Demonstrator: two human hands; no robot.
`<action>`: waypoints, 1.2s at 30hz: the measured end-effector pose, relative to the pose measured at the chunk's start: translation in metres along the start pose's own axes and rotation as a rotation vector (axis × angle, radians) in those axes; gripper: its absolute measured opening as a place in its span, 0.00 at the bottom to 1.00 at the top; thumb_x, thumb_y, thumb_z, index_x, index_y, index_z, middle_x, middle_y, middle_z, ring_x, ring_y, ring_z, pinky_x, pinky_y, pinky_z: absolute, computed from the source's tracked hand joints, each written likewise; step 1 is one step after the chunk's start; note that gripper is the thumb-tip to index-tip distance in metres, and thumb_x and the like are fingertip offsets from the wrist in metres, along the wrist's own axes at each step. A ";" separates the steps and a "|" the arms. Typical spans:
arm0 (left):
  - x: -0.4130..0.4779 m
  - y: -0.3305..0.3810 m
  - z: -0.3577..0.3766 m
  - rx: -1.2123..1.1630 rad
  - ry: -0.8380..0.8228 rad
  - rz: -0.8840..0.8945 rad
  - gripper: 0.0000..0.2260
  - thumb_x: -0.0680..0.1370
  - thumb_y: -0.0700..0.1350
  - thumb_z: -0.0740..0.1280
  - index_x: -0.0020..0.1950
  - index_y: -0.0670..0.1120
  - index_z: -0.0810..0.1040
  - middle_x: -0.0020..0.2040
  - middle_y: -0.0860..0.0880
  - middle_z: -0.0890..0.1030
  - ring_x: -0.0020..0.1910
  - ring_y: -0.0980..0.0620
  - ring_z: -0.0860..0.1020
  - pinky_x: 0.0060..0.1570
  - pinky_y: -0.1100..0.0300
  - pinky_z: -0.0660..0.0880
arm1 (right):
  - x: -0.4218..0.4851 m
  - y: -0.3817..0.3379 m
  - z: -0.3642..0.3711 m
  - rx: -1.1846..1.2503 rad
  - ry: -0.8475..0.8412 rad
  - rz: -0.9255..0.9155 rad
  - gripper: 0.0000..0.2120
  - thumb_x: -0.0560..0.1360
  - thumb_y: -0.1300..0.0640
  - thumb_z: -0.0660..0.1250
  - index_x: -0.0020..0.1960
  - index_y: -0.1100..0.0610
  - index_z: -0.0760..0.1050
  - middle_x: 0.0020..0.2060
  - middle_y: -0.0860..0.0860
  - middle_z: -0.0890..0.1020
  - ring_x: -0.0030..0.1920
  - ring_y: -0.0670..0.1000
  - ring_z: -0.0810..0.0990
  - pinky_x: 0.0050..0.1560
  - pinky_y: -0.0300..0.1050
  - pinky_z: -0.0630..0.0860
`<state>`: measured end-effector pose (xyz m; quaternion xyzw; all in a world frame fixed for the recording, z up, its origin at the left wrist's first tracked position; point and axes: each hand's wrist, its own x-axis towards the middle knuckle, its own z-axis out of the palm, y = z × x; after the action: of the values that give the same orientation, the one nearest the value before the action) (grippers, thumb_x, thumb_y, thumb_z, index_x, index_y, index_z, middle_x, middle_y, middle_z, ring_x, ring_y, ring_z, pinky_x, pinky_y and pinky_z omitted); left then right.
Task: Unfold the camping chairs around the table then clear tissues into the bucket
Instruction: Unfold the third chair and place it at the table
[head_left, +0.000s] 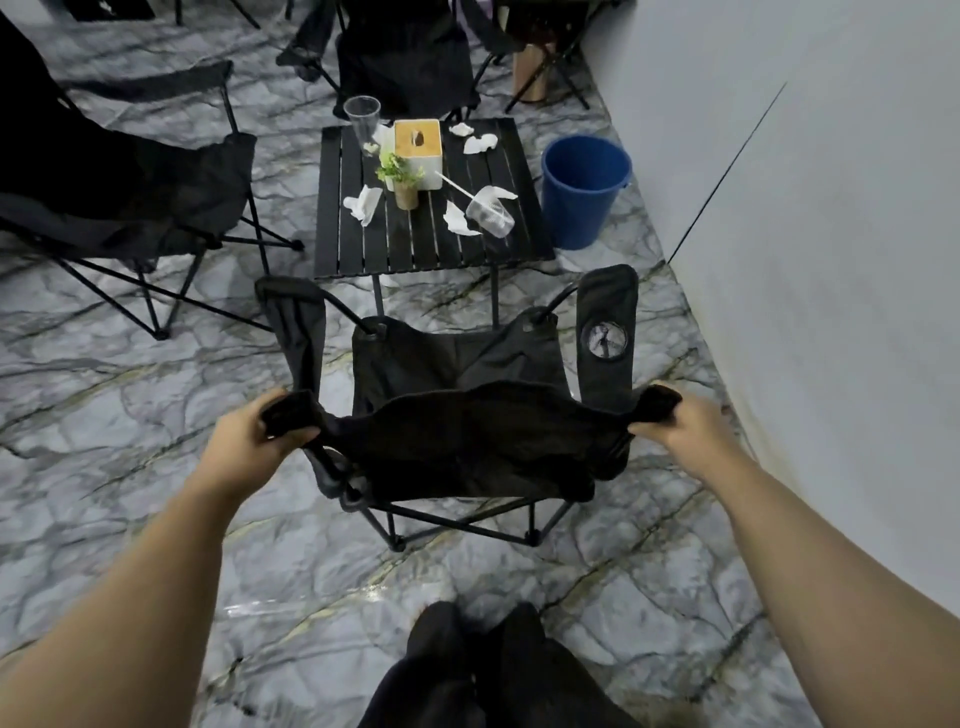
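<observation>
A black camping chair (457, 364) stands spread open right in front of me, facing the black slatted table (431, 244). My left hand (249, 441) grips the left top corner of its backrest. My right hand (680, 426) grips the right top corner. Several crumpled white tissues lie on the table, one near the left edge (362, 203), others near the front right (458, 220) and at the back (479, 143). A blue bucket (584, 189) stands on the floor just right of the table.
On the table are a wooden-topped tissue box (418, 150), a small potted plant (402, 179), an upright clear cup (362, 122) and a tipped cup with a straw (489, 213). Open black chairs stand left (119, 192) and behind the table (402, 57). A grey wall (831, 234) runs along the right.
</observation>
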<state>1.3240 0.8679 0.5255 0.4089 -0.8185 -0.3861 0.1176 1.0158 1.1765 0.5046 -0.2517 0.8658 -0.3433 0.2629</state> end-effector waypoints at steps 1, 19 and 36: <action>0.003 0.002 -0.006 0.049 0.025 0.020 0.11 0.70 0.36 0.73 0.49 0.44 0.77 0.37 0.47 0.77 0.42 0.47 0.74 0.38 0.69 0.68 | 0.002 -0.003 -0.001 -0.037 0.000 -0.009 0.14 0.69 0.65 0.74 0.53 0.60 0.76 0.43 0.55 0.81 0.52 0.55 0.79 0.46 0.43 0.70; -0.014 -0.034 -0.030 -0.072 0.004 0.000 0.22 0.67 0.37 0.76 0.48 0.62 0.76 0.47 0.70 0.79 0.52 0.55 0.78 0.55 0.59 0.73 | -0.005 -0.022 0.017 -0.031 0.030 -0.213 0.23 0.68 0.63 0.75 0.58 0.46 0.73 0.52 0.46 0.78 0.57 0.46 0.75 0.58 0.40 0.68; -0.004 -0.017 -0.019 0.048 -0.130 0.035 0.13 0.72 0.31 0.69 0.41 0.50 0.77 0.39 0.53 0.79 0.36 0.65 0.78 0.35 0.79 0.70 | -0.001 -0.031 0.026 -0.377 -0.062 -0.179 0.09 0.72 0.64 0.70 0.41 0.52 0.74 0.40 0.50 0.78 0.44 0.51 0.76 0.39 0.40 0.67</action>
<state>1.3455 0.8544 0.5263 0.3714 -0.8404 -0.3900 0.0608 1.0404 1.1456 0.5110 -0.3829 0.8803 -0.1893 0.2062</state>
